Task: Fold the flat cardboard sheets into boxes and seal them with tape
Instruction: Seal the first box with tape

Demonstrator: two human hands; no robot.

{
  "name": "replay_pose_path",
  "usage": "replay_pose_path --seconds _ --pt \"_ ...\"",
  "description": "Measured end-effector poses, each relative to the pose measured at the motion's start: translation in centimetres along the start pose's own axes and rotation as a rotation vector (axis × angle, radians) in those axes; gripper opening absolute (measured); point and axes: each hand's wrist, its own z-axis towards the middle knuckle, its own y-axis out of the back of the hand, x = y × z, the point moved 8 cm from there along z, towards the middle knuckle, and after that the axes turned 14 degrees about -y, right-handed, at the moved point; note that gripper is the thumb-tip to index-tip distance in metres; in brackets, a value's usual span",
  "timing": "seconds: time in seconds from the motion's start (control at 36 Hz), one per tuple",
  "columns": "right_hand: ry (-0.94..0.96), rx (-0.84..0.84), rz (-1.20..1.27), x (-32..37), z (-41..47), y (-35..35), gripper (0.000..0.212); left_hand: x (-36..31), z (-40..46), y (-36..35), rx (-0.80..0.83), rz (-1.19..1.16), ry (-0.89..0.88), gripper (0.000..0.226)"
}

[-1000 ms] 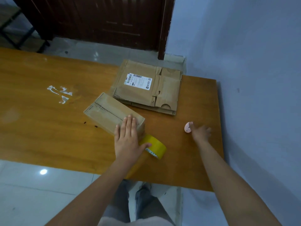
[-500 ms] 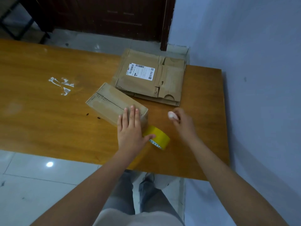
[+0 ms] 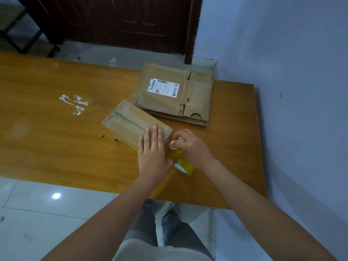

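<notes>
One box (image 3: 131,125) is already folded and is lying near the middle of the table (image 3: 47,144), its top seam partly taped; by my reading this box is at the sealing stage, with the near end not yet finished. The left hand (image 3: 152,153) is pressing flat on the box's near end, fingers straight and together, holding it steady. The right hand (image 3: 190,147) is curling its fingers round a small pale thing (image 3: 174,145), possibly a cutter, right beside the box's near corner; what it is I cannot tell for sure. One yellow tape roll (image 3: 183,163) is lying on the table just under both hands. A stack of flat sheets (image 3: 175,95) is waiting behind the box, unfolded; at least two layers are showing, the exact count unclear. So most of the folding appears left to do.
</notes>
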Motion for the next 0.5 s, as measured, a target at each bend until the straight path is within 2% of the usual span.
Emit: replay_pose_path --seconds 0.14,0.25,0.33,0.42,0.5 --pt "-0.045 -0.101 -0.040 -0.7 0.0 0.4 0.008 -0.1 0.0 0.1 -0.015 0.008 -0.003 0.111" --pt "-0.449 -0.225 0.083 -5.9 -0.5 1.2 0.014 0.0 0.0 0.0 -0.008 0.025 -0.002 0.113" --pt "-0.698 -0.064 0.008 -10.4 -2.2 -1.2 0.016 -0.1 0.0 -0.1 0.000 0.025 0.001 0.114" --pt "-0.851 0.129 -0.031 -12.9 -4.0 -3.3 0.022 -0.1 0.0 -0.1 0.004 0.030 0.003 0.115" --pt "-0.950 0.211 -0.146 -13.7 -4.6 -3.8 0.034 0.0 0.0 -0.2 0.003 0.039 0.004 0.114"
